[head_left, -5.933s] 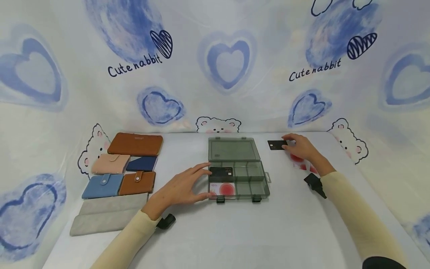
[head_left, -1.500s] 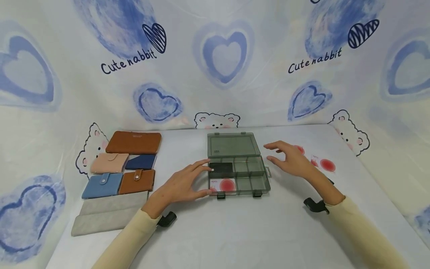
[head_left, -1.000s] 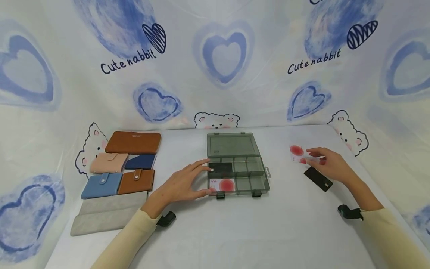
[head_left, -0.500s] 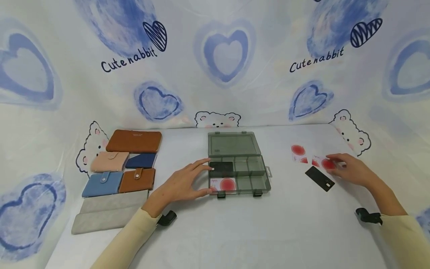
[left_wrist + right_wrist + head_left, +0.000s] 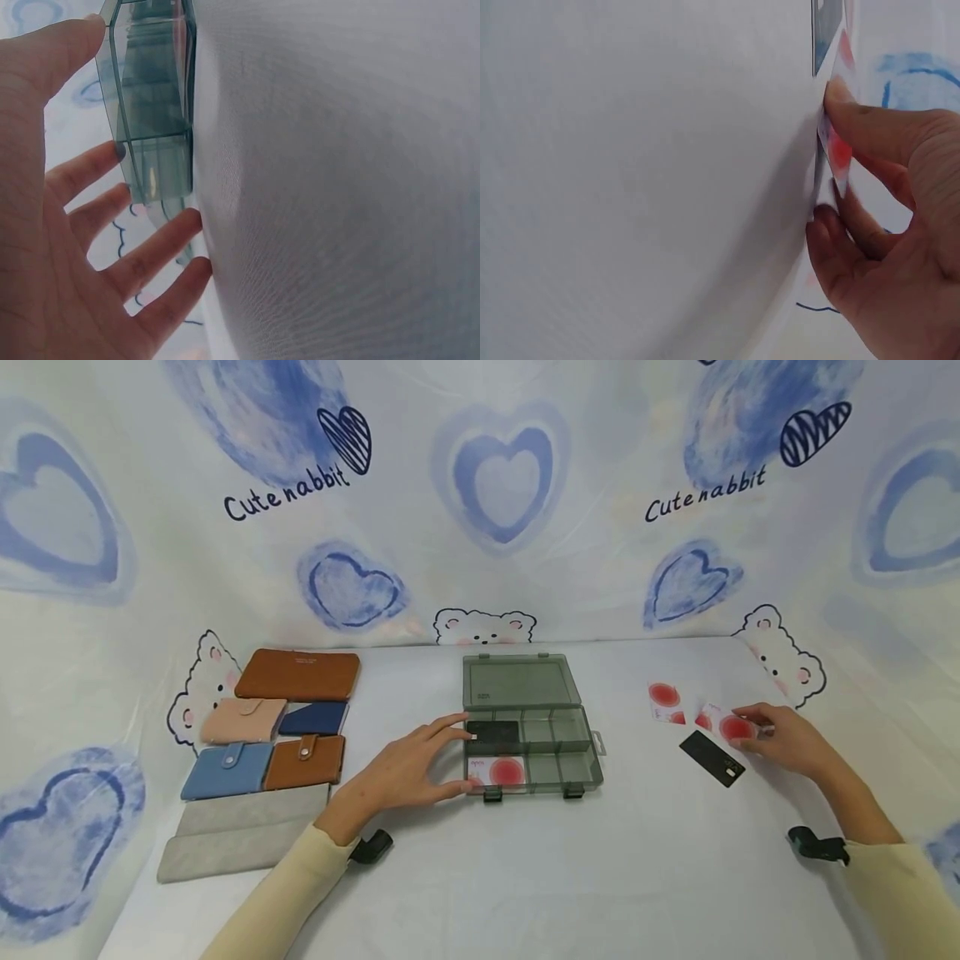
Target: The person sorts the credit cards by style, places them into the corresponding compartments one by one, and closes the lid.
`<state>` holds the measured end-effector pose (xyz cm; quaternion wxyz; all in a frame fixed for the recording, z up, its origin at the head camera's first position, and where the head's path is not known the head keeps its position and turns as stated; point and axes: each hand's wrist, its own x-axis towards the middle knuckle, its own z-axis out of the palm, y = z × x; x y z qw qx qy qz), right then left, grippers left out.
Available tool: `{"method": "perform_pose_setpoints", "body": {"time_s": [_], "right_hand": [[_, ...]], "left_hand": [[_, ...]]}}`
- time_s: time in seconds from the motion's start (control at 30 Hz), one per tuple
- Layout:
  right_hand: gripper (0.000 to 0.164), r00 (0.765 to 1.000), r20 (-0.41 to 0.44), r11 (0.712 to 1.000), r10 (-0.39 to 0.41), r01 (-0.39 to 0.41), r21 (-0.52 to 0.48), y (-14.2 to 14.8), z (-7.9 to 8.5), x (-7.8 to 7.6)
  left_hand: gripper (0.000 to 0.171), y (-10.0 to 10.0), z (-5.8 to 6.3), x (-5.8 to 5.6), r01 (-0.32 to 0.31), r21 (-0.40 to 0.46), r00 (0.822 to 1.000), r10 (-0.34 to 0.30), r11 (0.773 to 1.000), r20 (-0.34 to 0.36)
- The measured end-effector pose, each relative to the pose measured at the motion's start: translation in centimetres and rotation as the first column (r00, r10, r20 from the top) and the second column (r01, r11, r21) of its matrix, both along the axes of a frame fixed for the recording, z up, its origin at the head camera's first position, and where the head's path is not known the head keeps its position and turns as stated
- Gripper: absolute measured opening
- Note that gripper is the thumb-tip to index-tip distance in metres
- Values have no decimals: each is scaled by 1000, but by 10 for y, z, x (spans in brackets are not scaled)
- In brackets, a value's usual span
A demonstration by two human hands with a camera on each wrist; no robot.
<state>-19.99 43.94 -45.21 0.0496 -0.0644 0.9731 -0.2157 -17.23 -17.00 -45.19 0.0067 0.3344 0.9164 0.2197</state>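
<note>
My right hand [image 5: 787,739] pinches a white card with red circles [image 5: 737,727] by its right end; in the right wrist view this card [image 5: 841,146] tilts up off the table between thumb and fingers. A black chip card [image 5: 712,758] and another red-and-white card [image 5: 666,700] lie beside it. My left hand [image 5: 401,777] touches the left side of a green see-through divided box [image 5: 558,787], fingers spread and mostly straight. In the left wrist view, the thumb and a fingertip meet the box wall [image 5: 154,97]. A black card [image 5: 495,732] and a red-and-white card [image 5: 497,771] lie in its left compartments.
The box's lid [image 5: 519,683] lies open toward the back. On the left sit a long brown wallet [image 5: 300,675], a pink one [image 5: 243,721], a dark blue one [image 5: 313,719], a light blue one [image 5: 228,771], a small brown one [image 5: 306,762] and a grey folded case [image 5: 243,833].
My right hand earlier held a black card, then came beside the box. It has since moved right to the red-and-white card, which now turns slightly. My left hand stays at the box.
</note>
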Motion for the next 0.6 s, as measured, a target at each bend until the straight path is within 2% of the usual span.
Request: {"method": "perform_pose_setpoints", "body": {"time_s": [0.13, 0.3, 0.47, 0.6], "right_hand": [[57, 997, -23, 998, -70, 70, 8, -6, 2, 8], [42, 981, -158, 993, -117, 113, -33, -23, 4, 9], [37, 948, -282, 983, -150, 111, -149, -52, 14, 8], [35, 934, -339, 977, -116, 45, -210, -91, 25, 8]], "left_hand": [[72, 0, 0, 0, 3, -3, 1000, -3, 1000, -1], [73, 0, 1, 0, -2, -10, 1000, 2, 1000, 14], [72, 0, 1, 0, 1, -9, 1000, -1, 1000, 17], [73, 0, 1, 0, 3, -13, 1000, -3, 1000, 13]]}}
